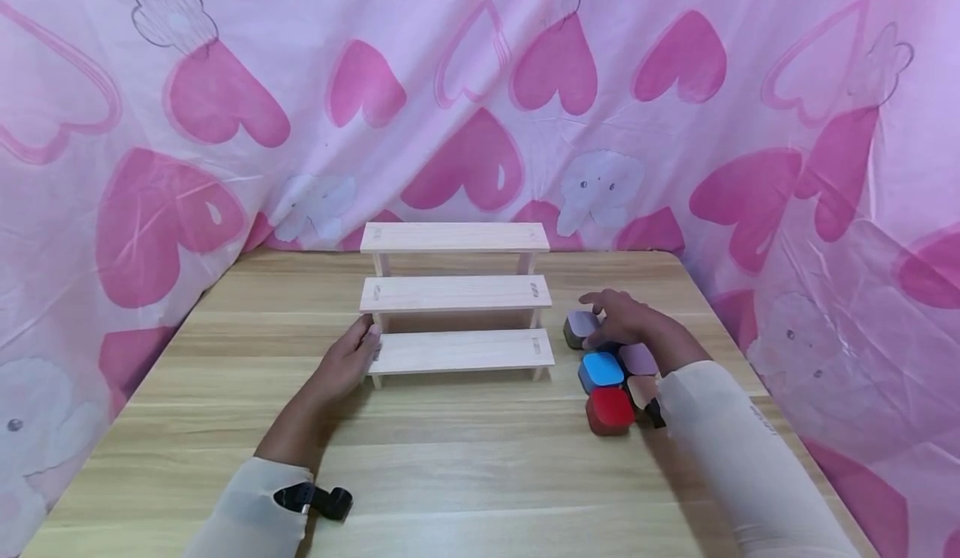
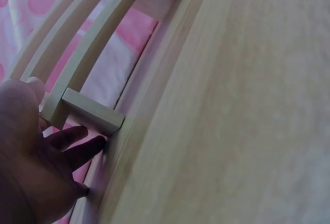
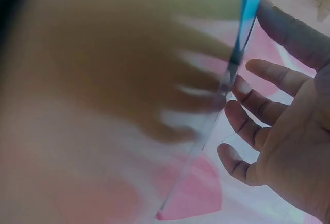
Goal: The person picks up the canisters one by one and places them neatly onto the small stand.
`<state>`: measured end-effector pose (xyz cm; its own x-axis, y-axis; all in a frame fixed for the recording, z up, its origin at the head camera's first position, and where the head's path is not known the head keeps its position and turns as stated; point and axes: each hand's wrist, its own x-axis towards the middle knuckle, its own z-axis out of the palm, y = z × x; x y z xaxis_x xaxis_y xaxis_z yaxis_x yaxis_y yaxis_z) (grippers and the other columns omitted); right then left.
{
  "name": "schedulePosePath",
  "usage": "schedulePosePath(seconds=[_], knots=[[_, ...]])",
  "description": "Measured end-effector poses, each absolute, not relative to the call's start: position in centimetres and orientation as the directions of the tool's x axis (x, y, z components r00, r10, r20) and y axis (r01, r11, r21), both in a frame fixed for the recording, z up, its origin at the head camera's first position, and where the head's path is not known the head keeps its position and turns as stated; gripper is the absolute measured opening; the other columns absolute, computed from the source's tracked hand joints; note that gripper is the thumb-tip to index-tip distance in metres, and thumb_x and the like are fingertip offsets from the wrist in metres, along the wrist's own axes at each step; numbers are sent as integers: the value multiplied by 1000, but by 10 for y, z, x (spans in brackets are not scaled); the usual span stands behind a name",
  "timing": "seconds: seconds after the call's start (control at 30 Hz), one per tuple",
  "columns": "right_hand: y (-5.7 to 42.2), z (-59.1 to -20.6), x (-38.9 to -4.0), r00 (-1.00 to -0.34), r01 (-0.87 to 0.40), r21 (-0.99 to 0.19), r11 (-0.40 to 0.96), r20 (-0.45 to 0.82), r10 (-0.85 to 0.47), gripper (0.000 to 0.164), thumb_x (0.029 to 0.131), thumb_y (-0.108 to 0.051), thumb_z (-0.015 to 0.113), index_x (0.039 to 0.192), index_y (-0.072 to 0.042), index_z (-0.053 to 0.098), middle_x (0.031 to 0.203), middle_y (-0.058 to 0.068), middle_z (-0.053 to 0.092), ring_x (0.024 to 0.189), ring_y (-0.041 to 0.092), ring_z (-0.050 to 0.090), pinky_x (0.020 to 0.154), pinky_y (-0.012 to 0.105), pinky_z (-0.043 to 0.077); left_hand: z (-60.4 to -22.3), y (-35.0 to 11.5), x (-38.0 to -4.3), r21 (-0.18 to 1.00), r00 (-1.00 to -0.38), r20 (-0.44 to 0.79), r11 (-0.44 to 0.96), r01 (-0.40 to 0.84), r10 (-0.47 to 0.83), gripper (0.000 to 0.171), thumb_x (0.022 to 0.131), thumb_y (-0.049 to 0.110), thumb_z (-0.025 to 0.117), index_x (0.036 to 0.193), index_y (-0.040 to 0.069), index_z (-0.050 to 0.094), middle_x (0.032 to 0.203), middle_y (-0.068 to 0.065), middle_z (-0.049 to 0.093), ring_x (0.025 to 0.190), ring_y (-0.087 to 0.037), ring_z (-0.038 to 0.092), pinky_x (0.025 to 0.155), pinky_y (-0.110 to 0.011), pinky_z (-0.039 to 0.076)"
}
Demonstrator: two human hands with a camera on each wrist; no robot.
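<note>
A three-tier wooden step rack [image 1: 457, 293] stands at the middle of the table. My left hand [image 1: 348, 360] holds its lower left end. In the left wrist view, the thumb of the left hand [image 2: 31, 152] lies over the board's end and the fingers reach beneath it. To the right of the rack my right hand [image 1: 622, 318] is at a grey-lilac rounded block [image 1: 579, 325], thumb at its near side and forefinger beyond it. The right wrist view shows the fingers of that right hand [image 3: 294, 126] loosely spread; whether they touch the block is unclear.
Near the right forearm sit a blue block [image 1: 602, 370], a red block [image 1: 610, 411], a purple block [image 1: 639, 359] and a tan block [image 1: 641, 391], partly covered by the sleeve. A pink heart-patterned cloth [image 1: 465, 125] hangs behind the wooden table [image 1: 465, 475].
</note>
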<state>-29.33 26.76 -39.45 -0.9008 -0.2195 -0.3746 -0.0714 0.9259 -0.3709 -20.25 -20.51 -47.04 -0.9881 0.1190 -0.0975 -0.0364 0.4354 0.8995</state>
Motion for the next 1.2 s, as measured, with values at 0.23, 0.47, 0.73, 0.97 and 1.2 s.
schedulePosePath(seconds=[0.23,0.47,0.73,0.97,1.2], knots=[[265,-398,-295,-909,-80,-330,941,-363,-205,84,88,-20,93,160,-11,52,150,27,58,134,47,54,99,57,60,-471,-203,-202,882,-991,-94,469,-37,99,71,118,56,30,177,19,17,178,-21,33,164,-43,34,136,-64,24],[263,-400,-294,-896,-71,-348,935,-390,-213,73,90,-15,90,155,-9,57,146,27,60,128,45,60,102,59,59,-469,-201,-202,860,-993,-92,510,-39,80,76,117,60,26,176,12,20,180,-22,29,168,-45,24,137,-63,21],[263,-401,-295,-891,-106,-347,932,-383,-244,75,88,-12,91,155,-9,57,145,27,60,128,46,60,100,58,62,-468,-202,-203,857,-993,-117,507,-90,22,74,116,63,25,173,15,31,182,-12,25,170,-42,20,138,-59,17],[261,-400,-297,-894,-113,-314,943,-382,-235,77,88,-15,92,156,-10,56,144,26,62,129,45,59,106,66,49,-467,-201,-203,863,-989,-144,487,-133,-16,75,115,66,27,171,17,38,181,-11,27,169,-42,21,138,-59,18],[260,-400,-297,-897,-113,-308,945,-376,-230,71,87,-15,92,151,-13,61,141,24,65,129,45,58,107,70,41,-468,-201,-203,867,-993,-112,484,-120,-44,71,116,63,30,165,15,49,179,-12,33,168,-42,27,137,-59,23]])
